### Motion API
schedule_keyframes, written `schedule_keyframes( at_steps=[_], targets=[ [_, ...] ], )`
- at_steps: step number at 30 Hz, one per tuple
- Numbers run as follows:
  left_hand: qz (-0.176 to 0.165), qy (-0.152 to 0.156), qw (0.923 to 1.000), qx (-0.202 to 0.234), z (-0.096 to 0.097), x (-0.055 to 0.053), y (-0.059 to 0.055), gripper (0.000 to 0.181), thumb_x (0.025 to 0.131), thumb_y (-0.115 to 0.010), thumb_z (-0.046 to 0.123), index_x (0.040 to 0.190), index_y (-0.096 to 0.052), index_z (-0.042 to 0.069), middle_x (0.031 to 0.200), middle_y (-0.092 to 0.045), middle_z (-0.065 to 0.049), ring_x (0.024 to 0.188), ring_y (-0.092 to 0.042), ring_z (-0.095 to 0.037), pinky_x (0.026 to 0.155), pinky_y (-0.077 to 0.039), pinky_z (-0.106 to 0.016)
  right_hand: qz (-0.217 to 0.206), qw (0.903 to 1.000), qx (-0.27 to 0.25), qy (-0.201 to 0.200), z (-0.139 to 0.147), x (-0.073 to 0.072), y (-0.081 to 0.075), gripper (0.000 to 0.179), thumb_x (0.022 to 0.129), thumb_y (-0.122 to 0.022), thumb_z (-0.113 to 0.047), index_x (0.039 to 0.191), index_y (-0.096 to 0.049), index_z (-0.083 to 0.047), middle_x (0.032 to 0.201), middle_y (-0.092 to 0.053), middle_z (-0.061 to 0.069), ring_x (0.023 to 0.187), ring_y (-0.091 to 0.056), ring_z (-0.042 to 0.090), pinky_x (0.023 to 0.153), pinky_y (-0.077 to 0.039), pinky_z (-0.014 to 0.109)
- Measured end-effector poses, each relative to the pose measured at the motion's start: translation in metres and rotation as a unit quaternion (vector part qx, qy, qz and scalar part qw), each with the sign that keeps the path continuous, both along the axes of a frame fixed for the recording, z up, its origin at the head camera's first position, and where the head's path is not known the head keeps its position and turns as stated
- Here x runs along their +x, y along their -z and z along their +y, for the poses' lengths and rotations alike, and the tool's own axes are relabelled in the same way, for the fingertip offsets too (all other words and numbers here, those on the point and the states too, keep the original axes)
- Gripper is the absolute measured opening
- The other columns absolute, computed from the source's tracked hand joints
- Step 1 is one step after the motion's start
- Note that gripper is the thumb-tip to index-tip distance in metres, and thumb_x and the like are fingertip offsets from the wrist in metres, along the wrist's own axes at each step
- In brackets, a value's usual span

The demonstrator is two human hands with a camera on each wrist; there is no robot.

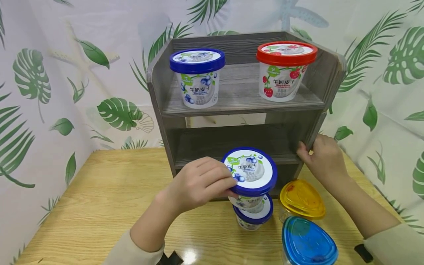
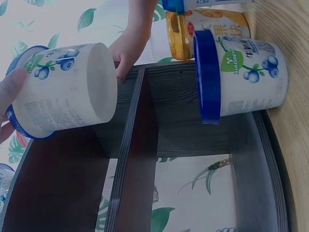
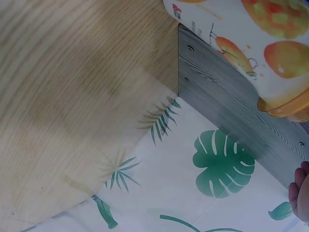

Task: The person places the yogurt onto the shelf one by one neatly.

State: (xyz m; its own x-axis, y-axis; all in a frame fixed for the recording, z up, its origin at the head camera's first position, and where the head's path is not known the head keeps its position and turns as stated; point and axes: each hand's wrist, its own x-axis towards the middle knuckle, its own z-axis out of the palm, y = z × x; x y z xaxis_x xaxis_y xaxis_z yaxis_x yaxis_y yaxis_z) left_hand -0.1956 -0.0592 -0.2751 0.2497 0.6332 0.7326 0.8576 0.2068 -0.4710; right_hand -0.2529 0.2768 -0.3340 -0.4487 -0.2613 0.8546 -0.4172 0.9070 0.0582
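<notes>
My left hand (image 1: 198, 184) grips a blueberry tub (image 1: 250, 171) by its blue lid, thumb and fingers at the rim. The tub is held up in front of the grey wooden shelf (image 1: 238, 101); its white base shows in the left wrist view. Below it, another blue-lidded blueberry tub (image 1: 253, 217) stands on the table. My right hand (image 1: 326, 158) holds the shelf's right side panel, thumb at the front edge; only some fingers (image 3: 300, 188) show in the right wrist view. On the top tier stand a blueberry tub (image 1: 198, 86) and a red-lidded strawberry tub (image 1: 281, 79).
Right of the lower tub, a container with a yellow lid (image 1: 303, 198) and one with a blue lid (image 1: 309, 241) stand on the wooden table (image 1: 109, 206). Leaf-patterned cloth (image 1: 99, 73) covers the walls behind and beside the shelf.
</notes>
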Motion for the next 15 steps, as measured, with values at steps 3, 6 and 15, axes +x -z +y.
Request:
schedule_keyframes(
  at_steps=[3, 6, 15],
  targets=[
    [-0.017, 0.003, 0.9998, 0.006, 0.003, -0.004, -0.002, 0.025, 0.081, -0.073, 0.027, 0.092, -0.068, 0.004, 0.088, -0.068, -0.001, 0.081, -0.062, -0.012, 0.084, -0.051, -0.022, 0.008, 1.0, -0.002, -0.004, 0.0, -0.001, 0.0, 0.055, 0.095, -0.031, -0.042, 0.07, -0.045, 0.004, 0.055, -0.047, 0.018, 0.047, -0.044, 0.034, 0.042, -0.037, 0.041],
    [-0.032, 0.007, 0.9994, 0.008, 0.006, -0.008, -0.004, 0.024, 0.082, -0.073, 0.025, 0.091, -0.068, 0.004, 0.087, -0.068, -0.002, 0.081, -0.062, -0.013, 0.084, -0.051, -0.022, 0.012, 0.9999, -0.005, -0.006, -0.001, -0.001, 0.001, 0.053, 0.094, -0.033, -0.041, 0.07, -0.045, 0.005, 0.055, -0.047, 0.018, 0.046, -0.044, 0.034, 0.042, -0.036, 0.041],
    [-0.077, 0.011, 0.997, 0.005, 0.016, -0.022, -0.005, 0.023, 0.081, -0.073, 0.023, 0.09, -0.066, 0.003, 0.088, -0.065, -0.003, 0.082, -0.061, -0.014, 0.086, -0.05, -0.022, 0.009, 0.9999, -0.002, -0.006, 0.0, 0.0, 0.001, 0.056, 0.097, -0.03, -0.044, 0.07, -0.044, 0.003, 0.053, -0.044, 0.016, 0.046, -0.042, 0.033, 0.041, -0.035, 0.04]
  ],
)
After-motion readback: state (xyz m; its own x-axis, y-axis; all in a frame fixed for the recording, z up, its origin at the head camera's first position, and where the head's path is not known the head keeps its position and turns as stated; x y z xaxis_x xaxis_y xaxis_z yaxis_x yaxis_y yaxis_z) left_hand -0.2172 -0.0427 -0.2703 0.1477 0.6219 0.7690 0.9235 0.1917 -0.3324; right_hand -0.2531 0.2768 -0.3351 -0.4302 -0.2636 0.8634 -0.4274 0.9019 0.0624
